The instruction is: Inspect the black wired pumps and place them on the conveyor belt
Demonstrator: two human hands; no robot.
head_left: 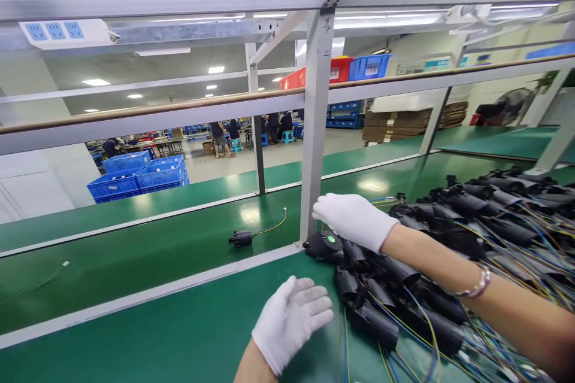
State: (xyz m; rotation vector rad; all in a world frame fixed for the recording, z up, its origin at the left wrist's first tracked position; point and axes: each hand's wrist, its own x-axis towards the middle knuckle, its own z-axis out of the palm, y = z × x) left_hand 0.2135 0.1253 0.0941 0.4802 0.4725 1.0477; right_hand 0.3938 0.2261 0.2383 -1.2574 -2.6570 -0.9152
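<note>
My right hand [354, 218], in a white glove, reaches forward over a large heap of black cylindrical parts with coloured wires [453, 251]. Its fingers curl down onto the heap's far left end, beside a black part with a green dot [327, 243]; what they grip is hidden. My left hand [293, 317], also gloved in white, hovers above the green bench [157, 335] with fingers stretched out and nothing in it, just left of the heap. One single black part with yellow and blue wires [245, 236] lies alone on the conveyor belt [135, 251] beyond the bench edge.
A grey metal upright [314, 131] stands at the bench edge right by my right hand. Horizontal rails and a power strip [63, 32] run overhead. Blue crates [139, 175] are stacked beyond the belt, and people work far in the background.
</note>
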